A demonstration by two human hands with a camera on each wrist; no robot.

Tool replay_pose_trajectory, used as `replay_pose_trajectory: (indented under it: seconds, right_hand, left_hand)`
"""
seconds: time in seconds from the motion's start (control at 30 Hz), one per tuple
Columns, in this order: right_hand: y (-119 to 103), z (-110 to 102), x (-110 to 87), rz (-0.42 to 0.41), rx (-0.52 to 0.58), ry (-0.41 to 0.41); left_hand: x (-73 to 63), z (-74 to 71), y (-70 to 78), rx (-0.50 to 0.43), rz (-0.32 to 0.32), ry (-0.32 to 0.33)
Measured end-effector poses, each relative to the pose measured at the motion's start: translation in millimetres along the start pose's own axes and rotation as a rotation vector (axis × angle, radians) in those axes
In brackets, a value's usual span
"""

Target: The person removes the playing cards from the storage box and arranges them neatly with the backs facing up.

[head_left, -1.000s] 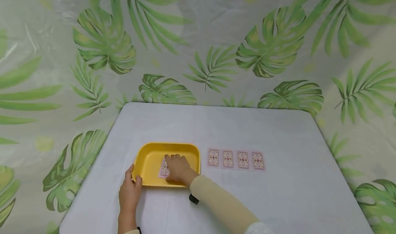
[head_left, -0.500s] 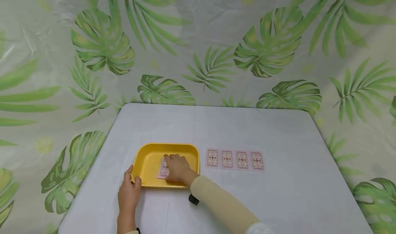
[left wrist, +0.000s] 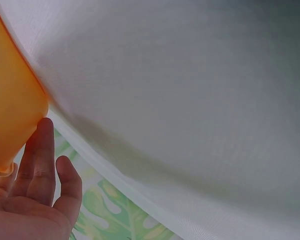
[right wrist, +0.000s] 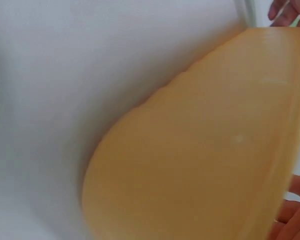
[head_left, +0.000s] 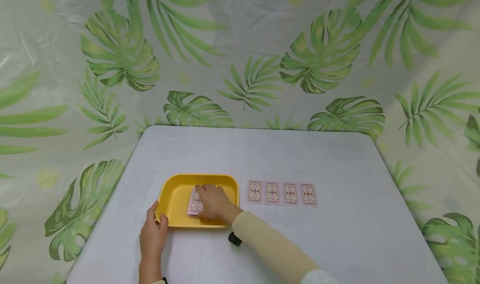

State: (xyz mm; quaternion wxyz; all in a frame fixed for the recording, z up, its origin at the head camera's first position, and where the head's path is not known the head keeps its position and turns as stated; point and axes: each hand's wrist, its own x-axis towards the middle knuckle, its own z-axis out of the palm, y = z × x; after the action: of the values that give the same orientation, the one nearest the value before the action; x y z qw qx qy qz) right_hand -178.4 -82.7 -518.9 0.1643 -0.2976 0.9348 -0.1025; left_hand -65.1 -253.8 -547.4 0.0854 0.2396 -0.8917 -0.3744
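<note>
A yellow tray (head_left: 168, 184) stands on the table, its left front corner held by my left hand (head_left: 153, 236). In the left wrist view, fingers of that hand (left wrist: 37, 180) lie against the tray's outer wall (left wrist: 12, 95). My right hand (head_left: 215, 202) reaches over the tray's front edge and grips a playing card (head_left: 195, 202) inside, pink-bordered with its patterned back up. The hand covers the card's right part; whether more cards lie beneath is unclear. From the right wrist, the tray wall (right wrist: 190, 150) hides most of the fingers (right wrist: 290, 210).
To the right of the tray, several face-down playing cards (head_left: 272, 193) lie side by side in a row on the white-covered table (head_left: 270, 154). A leaf-patterned sheet (head_left: 255, 46) hangs behind and around the table.
The head view has shifted slightly, moving everything a little left. Inside the tray, the near edge of the card under my right hand seems slightly raised. My left hand stays at the corner.
</note>
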Motion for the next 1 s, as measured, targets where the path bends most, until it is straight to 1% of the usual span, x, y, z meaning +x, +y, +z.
replay_pose_trajectory:
  seconds: [0.13,0.3,0.43,0.57,0.67,0.83,1.0]
  right_hand:
    - [1.3,-6.8,-2.4,-0.021,0.001,0.026]
    - [7.3,-18.0,-6.0,-0.054,0.016,0.055]
    - [18.2,-30.3,-9.3,-0.095,0.005,0.058]
    - [32.0,-46.9,-13.9,-0.12,-0.032,0.092]
    - [42.1,-58.0,-18.2,-0.123,-0.044,0.11]
    - [61.3,-70.6,-24.1,-0.111,-0.031,0.12]
    - [82.4,-76.5,-30.0,-0.087,-0.018,0.129]
  left_hand:
    - [-0.1,-0.9,0.5,0.003,0.005,-0.006]
    - [-1.0,-1.0,1.7,0.01,0.016,0.003]
    - [-2.2,-1.0,3.0,0.007,0.019,0.009]
    - [-2.7,-0.7,3.8,0.008,0.025,0.02]
    - [-2.6,-1.1,3.6,0.01,0.025,0.031]
    - [-1.5,-2.8,4.4,0.016,0.004,0.006]
    - [-2.9,-2.6,4.7,0.012,-0.008,-0.006]
